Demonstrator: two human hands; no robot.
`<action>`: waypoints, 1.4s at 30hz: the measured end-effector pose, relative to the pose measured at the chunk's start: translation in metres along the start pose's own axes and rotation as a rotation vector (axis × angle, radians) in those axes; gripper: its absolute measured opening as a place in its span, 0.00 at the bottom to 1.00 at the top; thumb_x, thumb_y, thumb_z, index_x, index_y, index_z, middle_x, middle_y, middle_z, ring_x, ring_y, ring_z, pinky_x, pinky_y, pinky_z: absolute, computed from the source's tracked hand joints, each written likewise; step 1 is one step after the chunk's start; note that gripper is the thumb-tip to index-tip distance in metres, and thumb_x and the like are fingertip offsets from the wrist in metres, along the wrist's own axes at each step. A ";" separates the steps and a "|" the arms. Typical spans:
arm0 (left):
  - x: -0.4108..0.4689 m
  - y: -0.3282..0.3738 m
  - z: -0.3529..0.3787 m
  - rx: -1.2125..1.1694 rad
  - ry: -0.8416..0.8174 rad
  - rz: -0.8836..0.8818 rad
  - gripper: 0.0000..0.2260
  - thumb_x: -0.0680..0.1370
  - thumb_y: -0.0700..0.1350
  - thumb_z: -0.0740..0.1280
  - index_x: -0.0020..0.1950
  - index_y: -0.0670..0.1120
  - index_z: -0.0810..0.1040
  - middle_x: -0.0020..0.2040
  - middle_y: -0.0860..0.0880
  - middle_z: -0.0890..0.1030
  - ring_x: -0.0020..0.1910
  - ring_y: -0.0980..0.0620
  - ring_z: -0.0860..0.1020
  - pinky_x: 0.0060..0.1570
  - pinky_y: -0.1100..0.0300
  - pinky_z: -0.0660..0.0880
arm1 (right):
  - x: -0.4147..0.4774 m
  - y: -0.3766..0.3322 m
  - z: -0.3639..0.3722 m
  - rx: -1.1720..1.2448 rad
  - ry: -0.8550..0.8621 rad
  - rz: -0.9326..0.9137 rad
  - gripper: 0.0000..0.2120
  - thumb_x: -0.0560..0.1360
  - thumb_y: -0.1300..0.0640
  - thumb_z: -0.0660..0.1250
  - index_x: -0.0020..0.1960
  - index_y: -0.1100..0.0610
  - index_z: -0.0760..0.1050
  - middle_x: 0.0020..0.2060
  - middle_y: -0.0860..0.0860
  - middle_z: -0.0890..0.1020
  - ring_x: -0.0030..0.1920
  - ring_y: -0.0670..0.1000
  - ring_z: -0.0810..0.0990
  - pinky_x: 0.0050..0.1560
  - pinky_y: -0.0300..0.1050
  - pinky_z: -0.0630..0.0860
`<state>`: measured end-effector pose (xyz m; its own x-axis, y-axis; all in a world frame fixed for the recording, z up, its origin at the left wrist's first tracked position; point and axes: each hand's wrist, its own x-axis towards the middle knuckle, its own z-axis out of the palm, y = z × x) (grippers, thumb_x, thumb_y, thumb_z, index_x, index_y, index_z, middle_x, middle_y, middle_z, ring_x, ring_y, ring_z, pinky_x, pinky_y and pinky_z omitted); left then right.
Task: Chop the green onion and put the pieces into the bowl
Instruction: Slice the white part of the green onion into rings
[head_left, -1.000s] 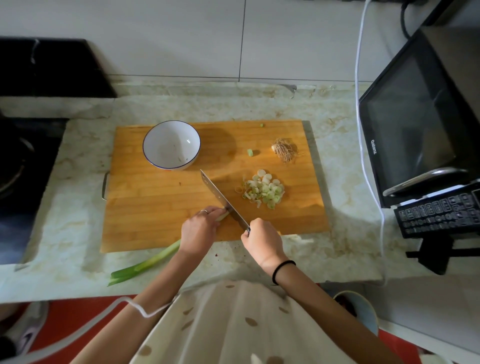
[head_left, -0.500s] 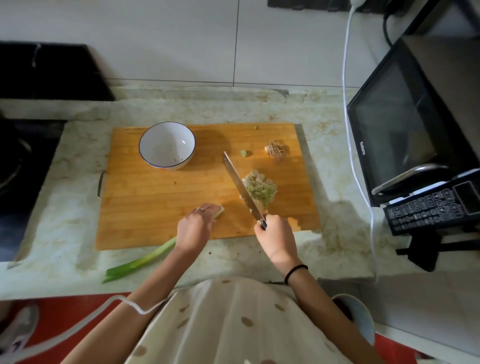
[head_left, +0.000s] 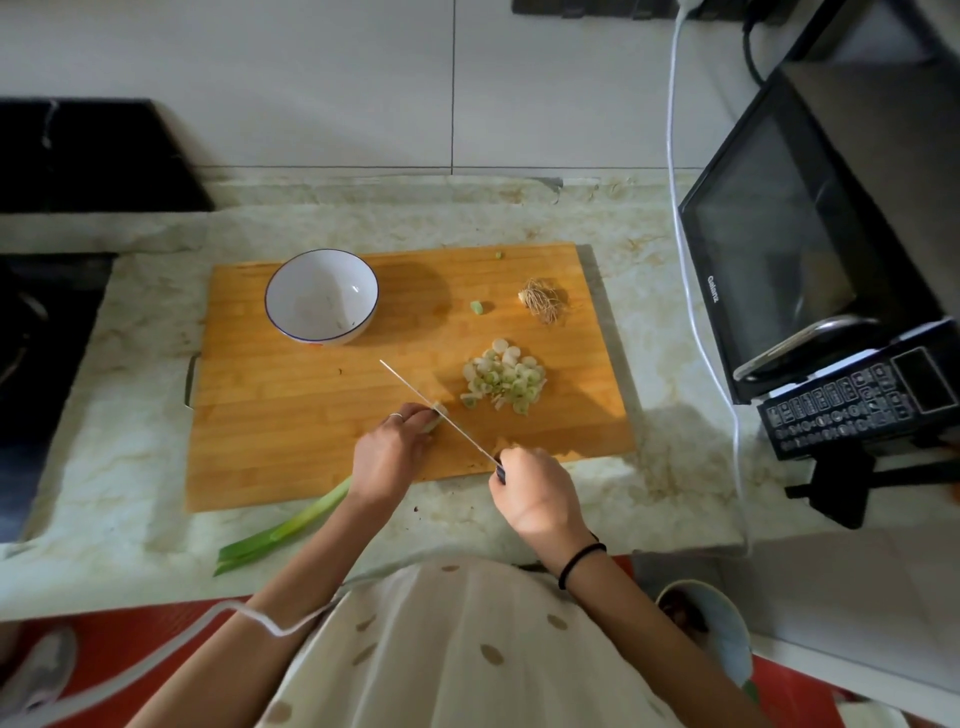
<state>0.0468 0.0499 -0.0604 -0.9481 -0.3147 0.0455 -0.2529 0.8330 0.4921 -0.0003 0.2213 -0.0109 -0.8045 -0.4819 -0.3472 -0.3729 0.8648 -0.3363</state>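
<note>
Left hand (head_left: 389, 457) pins the onion (head_left: 291, 525), which runs toward the near left; right hand (head_left: 535, 493) grips the knife (head_left: 436, 410), blade across its cut end.

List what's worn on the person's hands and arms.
Left hand: thin ring on one finger. Right hand: no ring visible; a black elastic band circles its wrist. Both forearms bare, no sleeves in view. A white cable loops across the left forearm.

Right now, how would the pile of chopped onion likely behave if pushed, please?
The pile of chopped onion is loose thin rings, so it would probably scatter. Its slices look light and round, so some might roll.
</note>
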 end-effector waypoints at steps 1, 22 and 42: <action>0.000 0.000 0.001 0.001 0.002 -0.001 0.14 0.69 0.35 0.71 0.52 0.48 0.82 0.53 0.51 0.81 0.41 0.45 0.81 0.30 0.58 0.74 | 0.000 0.000 0.000 -0.001 -0.003 0.003 0.13 0.76 0.57 0.60 0.33 0.55 0.63 0.39 0.55 0.78 0.38 0.56 0.75 0.35 0.42 0.65; 0.006 -0.002 0.004 -0.011 0.026 -0.018 0.14 0.66 0.34 0.73 0.49 0.47 0.83 0.51 0.50 0.82 0.37 0.46 0.81 0.28 0.61 0.72 | 0.021 -0.017 0.010 0.034 -0.015 0.078 0.08 0.76 0.65 0.59 0.45 0.61 0.77 0.43 0.57 0.82 0.44 0.59 0.80 0.35 0.43 0.67; -0.004 -0.005 0.001 -0.006 -0.028 0.028 0.17 0.70 0.34 0.69 0.57 0.46 0.80 0.56 0.49 0.80 0.40 0.45 0.81 0.28 0.56 0.77 | 0.013 0.006 -0.004 0.121 0.091 0.081 0.20 0.75 0.58 0.61 0.27 0.51 0.59 0.25 0.47 0.68 0.26 0.50 0.68 0.23 0.38 0.56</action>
<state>0.0516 0.0481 -0.0641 -0.9598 -0.2784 0.0347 -0.2253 0.8386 0.4959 -0.0153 0.2206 -0.0140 -0.8702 -0.3916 -0.2990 -0.2509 0.8745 -0.4152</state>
